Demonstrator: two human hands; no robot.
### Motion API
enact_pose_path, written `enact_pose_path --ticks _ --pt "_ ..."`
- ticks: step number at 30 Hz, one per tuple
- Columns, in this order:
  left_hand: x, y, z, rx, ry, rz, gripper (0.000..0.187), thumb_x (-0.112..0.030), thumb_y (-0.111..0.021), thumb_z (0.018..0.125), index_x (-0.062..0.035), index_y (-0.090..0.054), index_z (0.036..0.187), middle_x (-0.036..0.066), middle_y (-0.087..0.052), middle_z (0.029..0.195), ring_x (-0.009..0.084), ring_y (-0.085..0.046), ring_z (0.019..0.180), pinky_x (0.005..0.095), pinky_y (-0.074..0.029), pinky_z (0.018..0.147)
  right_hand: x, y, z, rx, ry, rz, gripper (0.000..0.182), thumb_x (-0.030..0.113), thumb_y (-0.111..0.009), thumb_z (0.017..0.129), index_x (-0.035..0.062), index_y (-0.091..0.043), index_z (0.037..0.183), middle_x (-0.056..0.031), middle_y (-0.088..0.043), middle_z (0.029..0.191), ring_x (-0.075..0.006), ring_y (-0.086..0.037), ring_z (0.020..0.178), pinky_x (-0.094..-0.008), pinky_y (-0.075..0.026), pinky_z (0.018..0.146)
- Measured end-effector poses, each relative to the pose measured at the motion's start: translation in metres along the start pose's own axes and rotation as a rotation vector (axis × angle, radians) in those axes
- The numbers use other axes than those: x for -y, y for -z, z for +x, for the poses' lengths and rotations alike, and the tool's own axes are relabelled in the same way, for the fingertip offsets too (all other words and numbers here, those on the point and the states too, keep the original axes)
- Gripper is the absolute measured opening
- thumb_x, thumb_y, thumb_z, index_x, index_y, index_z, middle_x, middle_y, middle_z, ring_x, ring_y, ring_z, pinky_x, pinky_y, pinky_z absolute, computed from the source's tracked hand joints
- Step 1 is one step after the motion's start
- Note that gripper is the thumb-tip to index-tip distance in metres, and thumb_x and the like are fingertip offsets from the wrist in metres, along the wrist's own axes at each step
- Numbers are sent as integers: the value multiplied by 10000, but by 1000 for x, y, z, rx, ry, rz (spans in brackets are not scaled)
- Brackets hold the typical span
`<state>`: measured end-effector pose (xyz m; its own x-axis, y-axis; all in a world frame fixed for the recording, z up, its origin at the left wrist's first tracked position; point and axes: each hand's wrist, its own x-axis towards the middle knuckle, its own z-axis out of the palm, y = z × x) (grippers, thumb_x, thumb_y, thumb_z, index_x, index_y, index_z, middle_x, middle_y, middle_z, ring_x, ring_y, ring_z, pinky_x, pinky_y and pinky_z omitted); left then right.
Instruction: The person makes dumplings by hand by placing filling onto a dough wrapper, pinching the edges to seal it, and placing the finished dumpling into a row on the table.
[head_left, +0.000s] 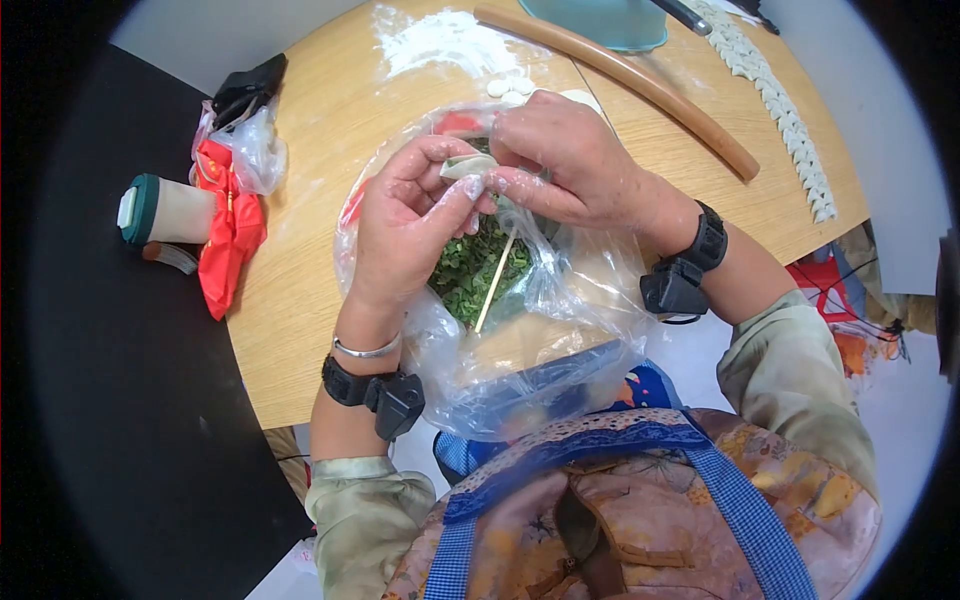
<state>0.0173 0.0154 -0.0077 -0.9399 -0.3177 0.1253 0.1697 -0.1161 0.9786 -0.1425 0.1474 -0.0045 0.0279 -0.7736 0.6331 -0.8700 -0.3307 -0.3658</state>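
My left hand (405,215) pinches a folded, pale dumpling (464,167) between its thumb and fingers. From the other side my right hand (580,165) presses its thumb against the dumpling's right end, its fingers curled in. Flour whitens the fingertips of both. Beneath them lies an opened clear plastic bag (440,370) with chopped green filling (470,275) in it. A pale stick, like a chopstick (496,282), rests on the filling. Round dough wrappers (510,87) sit just beyond my hands, partly hidden by the right one.
A long wooden rolling pin (640,90) lies diagonally across the table (310,140). Rows of finished dumplings (775,110) line the right side. Loose flour (440,45) and a teal container (610,25) are at the back. A cup (170,210) and red bag (228,240) are at left.
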Motion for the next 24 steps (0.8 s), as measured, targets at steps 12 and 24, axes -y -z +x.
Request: enact_pose_path --ticks 12,24 --pt "-1 -1 0 9 31 14 242 -32 -587 890 -4 -559 1129 26 -625 932 69 -598 801 183 -464 648 0 -3 1 -38 56 -46 117 194 -571 890 100 -578 959 -70 -592 825 -289 -571 731 -377 -413 648" --pt "1 0 0 60 32 92 204 -20 -591 879 -5 -584 1082 19 -623 921 68 -590 753 192 -472 637 0 3 1 19 69 -40 206 311 -612 853 109 -572 865 -64 -571 754 -283 -559 692 -375 -408 624"
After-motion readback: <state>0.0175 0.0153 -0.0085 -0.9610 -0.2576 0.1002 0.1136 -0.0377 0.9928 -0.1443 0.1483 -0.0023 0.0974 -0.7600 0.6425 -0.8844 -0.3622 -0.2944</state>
